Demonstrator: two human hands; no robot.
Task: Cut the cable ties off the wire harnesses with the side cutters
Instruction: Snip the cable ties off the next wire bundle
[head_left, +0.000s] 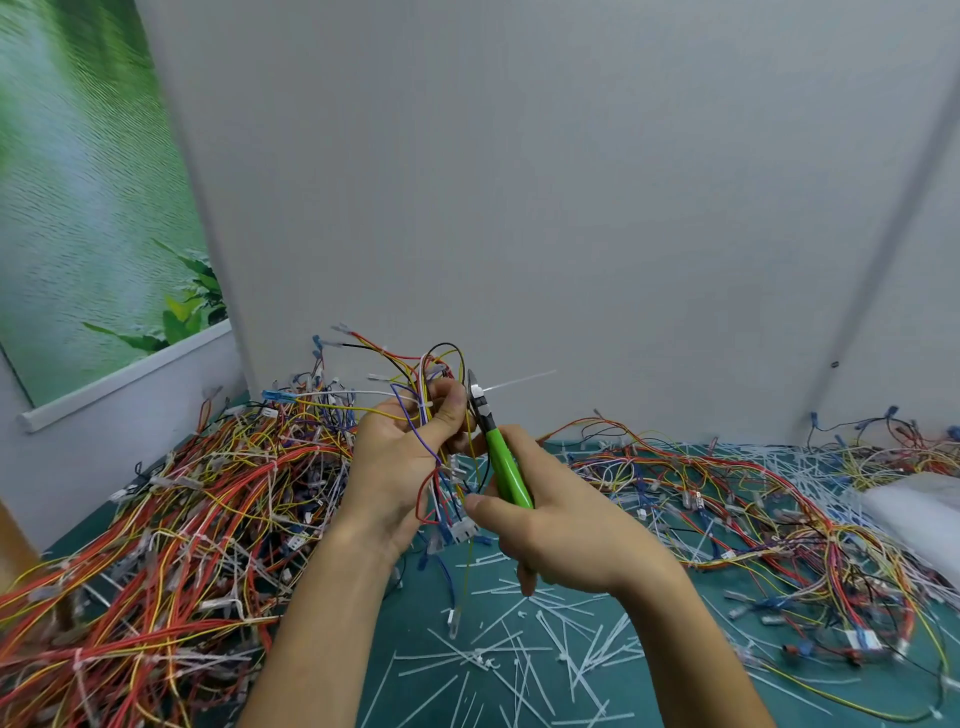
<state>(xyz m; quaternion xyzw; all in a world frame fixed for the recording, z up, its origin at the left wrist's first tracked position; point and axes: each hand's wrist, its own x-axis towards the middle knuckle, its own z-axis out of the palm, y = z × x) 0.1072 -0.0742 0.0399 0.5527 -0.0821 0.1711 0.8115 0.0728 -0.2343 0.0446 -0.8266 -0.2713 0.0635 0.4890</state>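
Your left hand grips 1 wire harness, held up above the surface. The fingers and thumb are curled round its bundle of red, yellow, black and purple wires. The harness connectors hang below the hand.

Your right hand is clenched round the green handles of the side cutters. The cutter head points up and away from you, just beside the left thumb. The blades meet a white cable tie on the harness; its tail sticks out to the right. Whether the blades have closed through it cannot be told.

A 2nd white tie wraps the wires beside the left fingers.

A dense pile of harnesses covers the left side of the green surface. Looser harnesses spread over the right side. Cut tie pieces lie scattered between them, below your hands. A white bag lies at the right edge.
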